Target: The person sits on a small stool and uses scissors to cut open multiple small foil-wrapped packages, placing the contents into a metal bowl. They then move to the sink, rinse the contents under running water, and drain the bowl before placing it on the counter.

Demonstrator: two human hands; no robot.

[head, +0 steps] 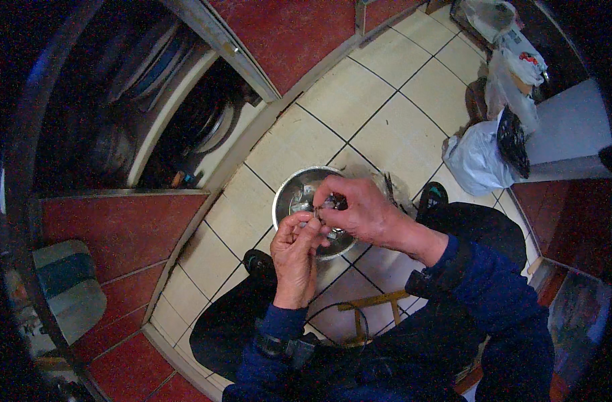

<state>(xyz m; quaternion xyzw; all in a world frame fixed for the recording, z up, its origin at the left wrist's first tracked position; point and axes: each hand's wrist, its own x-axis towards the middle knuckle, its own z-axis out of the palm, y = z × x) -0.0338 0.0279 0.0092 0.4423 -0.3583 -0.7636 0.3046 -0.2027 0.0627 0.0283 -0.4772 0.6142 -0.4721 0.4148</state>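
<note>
My left hand and my right hand meet above a round stainless steel bowl on the tiled floor. Between their fingertips is a small, thin, pale object, pinched from both sides and too small to identify. Inside the bowl lie some shiny, pale pieces, partly hidden by my fingers. To the right of the bowl, next to my right wrist, a dark, narrow pointed tool rests on the floor, its lower part partly covered from sight.
A white plastic bag and other clear bags stand on the right by a grey box-like surface. Dark open shelves with round dishware are at left. A yellowish stool frame shows between my legs.
</note>
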